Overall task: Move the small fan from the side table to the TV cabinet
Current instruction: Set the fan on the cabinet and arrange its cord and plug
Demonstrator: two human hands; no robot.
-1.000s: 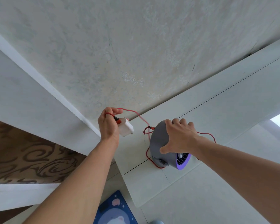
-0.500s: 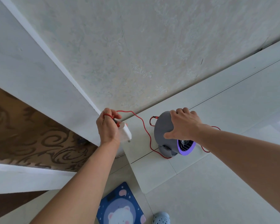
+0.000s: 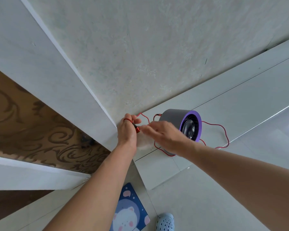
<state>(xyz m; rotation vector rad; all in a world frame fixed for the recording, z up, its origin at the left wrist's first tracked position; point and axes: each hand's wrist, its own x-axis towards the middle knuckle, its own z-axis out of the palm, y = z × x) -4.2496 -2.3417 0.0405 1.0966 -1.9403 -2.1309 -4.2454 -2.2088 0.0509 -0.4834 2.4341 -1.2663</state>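
The small grey fan with a purple front ring stands on the white TV cabinet top, close to the wall. A red cable loops from the fan over the cabinet. My left hand is shut on the cable's red plug and a white adapter, which is blurred beneath my hands. My right hand is off the fan, fingers spread, blurred, just right of the plug and in front of the fan's lower left.
A pale textured wall rises behind the cabinet. A white frame and brown patterned panel lie to the left. On the floor below are a blue bear-print mat and a light blue clog.
My right hand has let go of the fan's top and moved left toward the plug in my left hand. The fan now stands alone on the cabinet.
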